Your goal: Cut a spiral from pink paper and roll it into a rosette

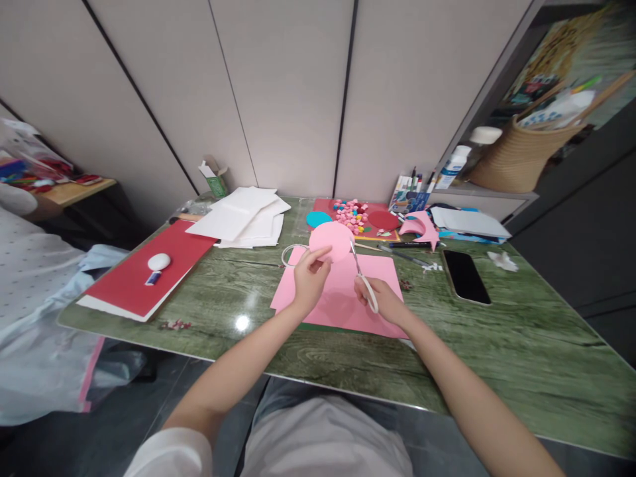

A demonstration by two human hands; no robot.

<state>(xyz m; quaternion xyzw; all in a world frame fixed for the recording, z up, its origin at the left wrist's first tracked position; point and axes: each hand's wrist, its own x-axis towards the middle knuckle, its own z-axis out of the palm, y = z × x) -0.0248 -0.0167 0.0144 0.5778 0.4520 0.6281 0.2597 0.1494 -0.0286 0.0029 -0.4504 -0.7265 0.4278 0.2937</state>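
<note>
Pink paper disc (pixel 330 238): pale, flat, plain one side, near-round outline, held up over pink sheets (pixel 342 301) at the middle of the green wood-look table (pixel 233 285). L hand (pixel 311 278) grips its lower edge btwn thumb & fingers, index laid across the front. R hand (pixel 380 295) is curled round white-handled scissors (pixel 370 295), w/ the metal blades up at the disc's R edge.

Blade tips hard to make out vs. the pink; can't tell if they're parted or touching paper. Disc's lower L rim is hidden by L fingers; its back is out of sight. R fingers partly covered by the handle loop. White loop (pixel 288 256) just L of the disc is part hidden, too unclear to ID. Small pink, blue & yellow bits (pixel 351 216) behind are blurred. Pink offcut (pixel 422 227) w/ curved edge lies R of them. Co-worker's clothing (pixel 34 285) is cut off at far L.
</note>
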